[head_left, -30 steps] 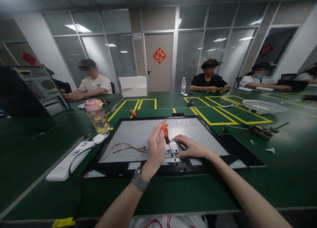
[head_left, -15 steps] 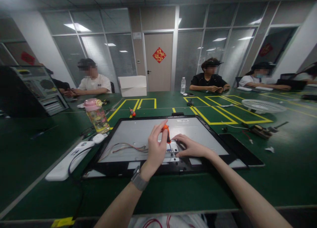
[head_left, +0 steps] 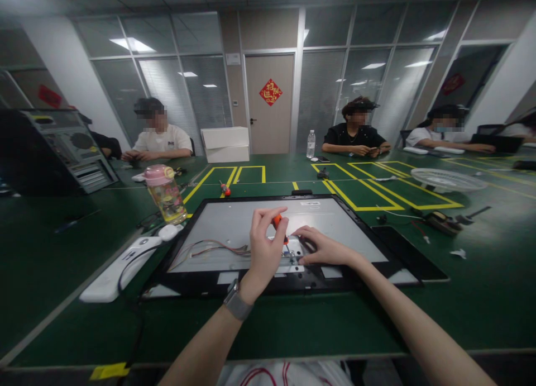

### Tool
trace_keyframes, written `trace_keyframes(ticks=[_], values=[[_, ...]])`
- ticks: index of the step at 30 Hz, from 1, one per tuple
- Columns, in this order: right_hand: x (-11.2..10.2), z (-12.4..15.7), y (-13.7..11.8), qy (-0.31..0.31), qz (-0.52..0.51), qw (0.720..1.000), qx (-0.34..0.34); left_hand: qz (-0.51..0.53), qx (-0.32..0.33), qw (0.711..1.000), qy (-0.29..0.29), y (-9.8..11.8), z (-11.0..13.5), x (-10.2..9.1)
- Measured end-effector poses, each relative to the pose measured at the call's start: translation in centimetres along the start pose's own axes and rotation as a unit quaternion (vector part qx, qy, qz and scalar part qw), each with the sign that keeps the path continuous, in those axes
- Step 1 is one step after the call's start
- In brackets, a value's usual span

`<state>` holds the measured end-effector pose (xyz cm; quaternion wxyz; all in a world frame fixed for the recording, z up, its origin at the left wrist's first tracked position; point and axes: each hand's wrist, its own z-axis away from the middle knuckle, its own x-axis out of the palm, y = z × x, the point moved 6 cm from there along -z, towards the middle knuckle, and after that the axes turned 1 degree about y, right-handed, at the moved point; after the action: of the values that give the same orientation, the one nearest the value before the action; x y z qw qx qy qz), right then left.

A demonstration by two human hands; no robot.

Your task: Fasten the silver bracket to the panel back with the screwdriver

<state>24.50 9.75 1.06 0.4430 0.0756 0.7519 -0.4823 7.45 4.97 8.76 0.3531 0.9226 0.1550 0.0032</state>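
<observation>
My left hand (head_left: 268, 246) is closed around the orange handle of a screwdriver (head_left: 278, 222), whose thin shaft points down at a small metal plate (head_left: 296, 246). That plate lies near the front edge of a flat display panel (head_left: 339, 224) with a grey metal back and a black frame. My right hand (head_left: 324, 246) rests at the plate's right side, thumb and fingers apart around the screwdriver tip. What the tip touches is too small to make out. Thin cables (head_left: 218, 247) lie on the panel left of my left hand.
A white power strip (head_left: 111, 274) and a pink-lidded bottle (head_left: 163, 193) stand left of the panel. A dark phone-like slab (head_left: 412, 255) lies at its right. Farther off are a computer case (head_left: 62, 146), a white box (head_left: 226, 144), a water bottle (head_left: 310, 144) and several seated people.
My left hand's fingers have shifted slightly on the screwdriver handle, and the handle has turned a little. My right hand stays in place.
</observation>
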Motion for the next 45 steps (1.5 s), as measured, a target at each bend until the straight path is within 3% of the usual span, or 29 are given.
trace_keyframes(ticks=[6,12,18,24,29,45], values=[[0.09,-0.03,0.10,-0.002,0.003,1.000,-0.004,0.055,-0.005,0.998,-0.026,-0.28,0.16,0.39],[0.08,-0.06,0.27,0.002,0.006,1.000,-0.007,0.003,0.004,1.000,-0.005,0.02,0.12,0.13],[-0.03,-0.04,-0.01,-0.001,0.003,1.000,-0.003,0.047,-0.013,0.998,-0.044,-0.27,0.22,0.54],[-0.02,-0.04,-0.04,-0.001,0.001,1.000,-0.003,0.004,0.000,1.000,-0.015,0.12,0.08,0.20],[0.06,-0.04,0.03,-0.001,0.003,1.000,-0.005,0.029,0.001,0.999,-0.039,0.10,0.22,0.35],[0.11,-0.02,0.18,-0.003,0.001,1.000,-0.001,-0.001,0.005,1.000,-0.015,0.59,-0.19,-0.15]])
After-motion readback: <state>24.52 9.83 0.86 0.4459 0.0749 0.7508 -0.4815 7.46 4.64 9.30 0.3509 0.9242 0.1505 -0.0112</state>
